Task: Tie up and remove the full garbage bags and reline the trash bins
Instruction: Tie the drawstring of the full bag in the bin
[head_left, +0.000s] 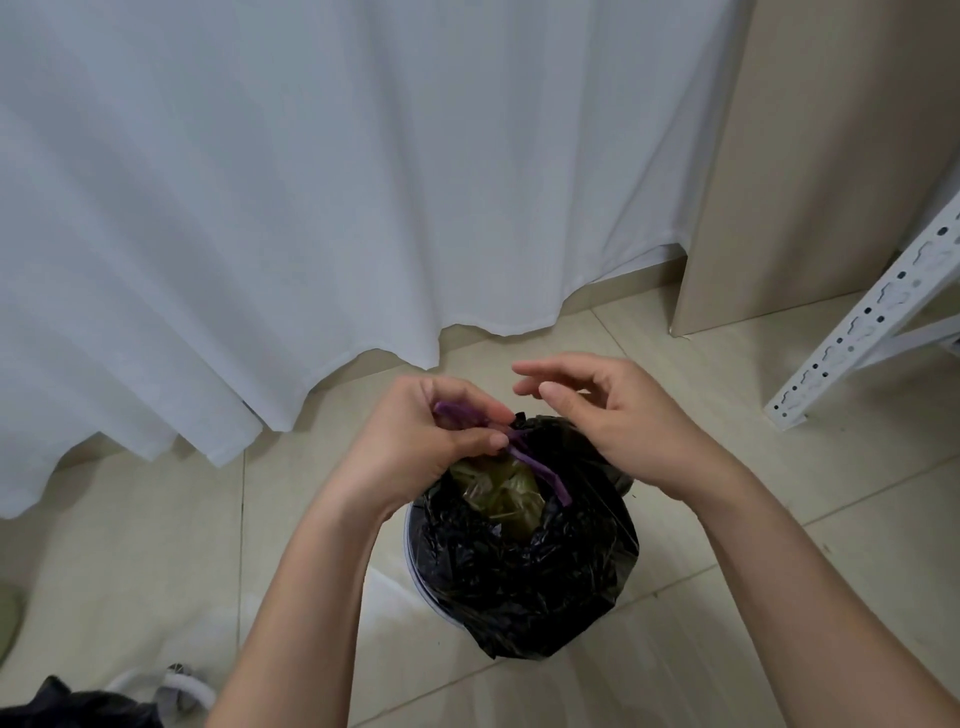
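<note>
Left hand (441, 436) pinches purple drawstring (524, 457) of black garbage bag (524, 587), fingers curled around it. Right hand (597, 415) just beside, above bag mouth, fingers relaxed and spread, holds nothing. White curtain (311, 182) hangs behind. Bag sits in trash bin (410, 545) on tiled floor (130, 545). White slotted metal rail (857, 322) at right.

Far, ahead of me: white curtain (311, 182) hanging to the tiled floor (779, 519).
Far right: beige cabinet panel (831, 156).
Right: white slotted metal rack post (857, 322), leaning.
</note>
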